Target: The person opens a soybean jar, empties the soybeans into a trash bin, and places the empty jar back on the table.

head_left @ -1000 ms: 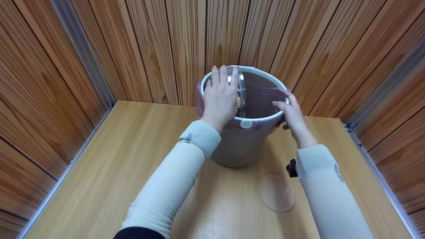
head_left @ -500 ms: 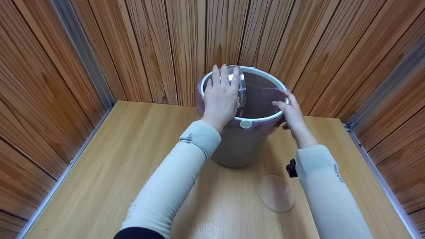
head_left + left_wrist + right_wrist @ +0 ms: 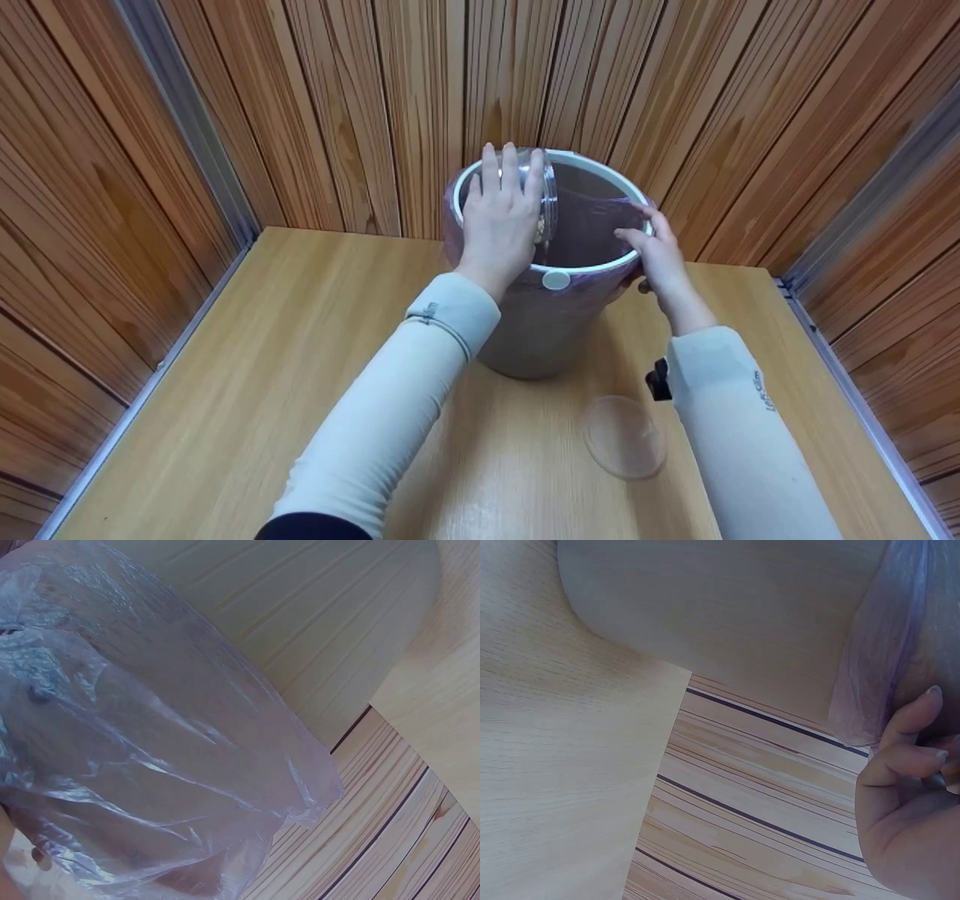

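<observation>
In the head view my left hand (image 3: pixel 499 225) holds a clear plastic jar (image 3: pixel 550 201) on its side inside the mouth of a grey trash can (image 3: pixel 525 337). The jar's mouth faces right, with small pale bits at its lower edge; most of it is behind the hand, as is the thumb. My right hand (image 3: pixel 664 259) grips the can's white rim (image 3: pixel 613 174) on the right side, thumb inside. A thin purple bin liner (image 3: pixel 172 750) hangs over the rim and fills the left wrist view. The right wrist view shows curled fingers (image 3: pixel 915 716) beside the liner.
A round clear lid (image 3: pixel 625 437) lies flat on the wooden table (image 3: pixel 300 360), in front of the can and near the right sleeve. Wood-panelled walls (image 3: pixel 420 97) rise behind and on both sides, with metal strips (image 3: pixel 187 112) at the corners.
My left hand has shifted very slightly up and right, tipping the jar a little further. The right hand, the trash can and the lid have stayed in place.
</observation>
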`<state>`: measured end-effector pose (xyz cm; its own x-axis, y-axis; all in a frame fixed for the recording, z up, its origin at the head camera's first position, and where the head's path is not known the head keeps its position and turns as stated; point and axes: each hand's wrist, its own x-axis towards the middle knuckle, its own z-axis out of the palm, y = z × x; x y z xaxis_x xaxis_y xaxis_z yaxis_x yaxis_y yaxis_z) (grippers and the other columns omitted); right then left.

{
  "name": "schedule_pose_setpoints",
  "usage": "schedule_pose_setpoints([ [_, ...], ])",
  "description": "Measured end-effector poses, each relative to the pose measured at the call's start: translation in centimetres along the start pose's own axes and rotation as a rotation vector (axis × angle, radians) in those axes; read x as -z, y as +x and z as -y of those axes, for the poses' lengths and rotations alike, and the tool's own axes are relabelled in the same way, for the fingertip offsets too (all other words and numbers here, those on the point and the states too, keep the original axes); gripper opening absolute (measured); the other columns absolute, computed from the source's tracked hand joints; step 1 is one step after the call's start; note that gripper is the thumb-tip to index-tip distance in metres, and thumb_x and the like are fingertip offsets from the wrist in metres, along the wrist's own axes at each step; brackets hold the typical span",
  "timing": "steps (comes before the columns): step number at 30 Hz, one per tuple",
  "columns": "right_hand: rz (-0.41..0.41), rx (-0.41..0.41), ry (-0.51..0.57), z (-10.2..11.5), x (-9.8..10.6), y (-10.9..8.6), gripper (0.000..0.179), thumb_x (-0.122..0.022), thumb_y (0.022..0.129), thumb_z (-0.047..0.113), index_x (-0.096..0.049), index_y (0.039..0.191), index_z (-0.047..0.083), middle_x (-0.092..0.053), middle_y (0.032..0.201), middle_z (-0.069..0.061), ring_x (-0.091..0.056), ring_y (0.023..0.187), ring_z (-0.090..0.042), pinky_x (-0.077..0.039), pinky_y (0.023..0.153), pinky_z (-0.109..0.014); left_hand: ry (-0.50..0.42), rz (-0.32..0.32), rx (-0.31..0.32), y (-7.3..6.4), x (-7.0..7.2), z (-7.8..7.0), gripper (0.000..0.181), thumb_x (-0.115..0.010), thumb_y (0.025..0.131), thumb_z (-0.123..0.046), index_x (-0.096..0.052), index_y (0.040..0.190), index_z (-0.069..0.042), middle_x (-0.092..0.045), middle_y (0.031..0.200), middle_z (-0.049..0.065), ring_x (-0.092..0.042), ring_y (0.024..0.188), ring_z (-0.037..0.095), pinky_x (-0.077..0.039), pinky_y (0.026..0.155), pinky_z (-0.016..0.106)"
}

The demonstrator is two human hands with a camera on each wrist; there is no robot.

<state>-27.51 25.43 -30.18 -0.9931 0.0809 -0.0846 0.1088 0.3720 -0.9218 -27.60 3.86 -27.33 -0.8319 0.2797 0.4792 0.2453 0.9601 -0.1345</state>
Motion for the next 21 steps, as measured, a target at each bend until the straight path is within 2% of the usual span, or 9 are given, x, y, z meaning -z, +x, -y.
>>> schedule_pose_setpoints([
  [6, 0.009, 0.001, 0.017, 1.3, -0.2, -1.4, 0.062, -0.046, 0.091, 0.037, -0.022, 0.147, 0.024, -0.027, 0.144, -0.015, -0.053, 0.073, -0.023, -0.036, 0.066, -0.037, 0.007, 0.0, 0.0, 0.1, 0.0, -0.1, 0.098, -0.071, 0.075, -0.035, -0.009, 0.149, -0.015, -0.02, 0.151, 0.017, -0.013, 0.139, 0.041, -0.031, 0.107, 0.045],
  [12, 0.005, -0.006, 0.018, -0.2, 0.1, 0.1, 0.063, -0.046, 0.091, 0.04, -0.021, 0.147, 0.028, -0.023, 0.148, -0.013, -0.052, 0.086, -0.029, -0.036, 0.07, -0.041, 0.002, -0.001, -0.005, 0.0, 0.0, -0.1, 0.095, -0.068, 0.078, -0.036, -0.009, 0.15, -0.015, -0.019, 0.151, 0.017, -0.012, 0.139, 0.041, -0.03, 0.109, 0.044],
  [16, -0.002, 0.003, 0.011, -1.0, 0.2, 0.9, 0.063, -0.046, 0.09, 0.042, -0.021, 0.147, 0.03, -0.026, 0.146, -0.013, -0.053, 0.083, -0.026, -0.037, 0.068, -0.04, 0.007, -0.007, -0.004, 0.0, 0.0, -0.1, 0.093, -0.067, 0.08, -0.037, -0.009, 0.15, -0.015, -0.019, 0.151, 0.017, -0.012, 0.139, 0.04, -0.029, 0.109, 0.044],
  [21, -0.015, 0.013, 0.004, -1.1, 0.2, 1.0, 0.062, -0.047, 0.09, 0.04, -0.022, 0.146, 0.032, -0.028, 0.145, -0.011, -0.055, 0.073, -0.021, -0.037, 0.062, -0.037, 0.012, -0.021, -0.009, -0.1, 0.1, -0.2, 0.089, -0.065, 0.082, -0.033, -0.01, 0.149, -0.015, -0.019, 0.151, 0.017, -0.012, 0.139, 0.04, -0.029, 0.109, 0.044],
])
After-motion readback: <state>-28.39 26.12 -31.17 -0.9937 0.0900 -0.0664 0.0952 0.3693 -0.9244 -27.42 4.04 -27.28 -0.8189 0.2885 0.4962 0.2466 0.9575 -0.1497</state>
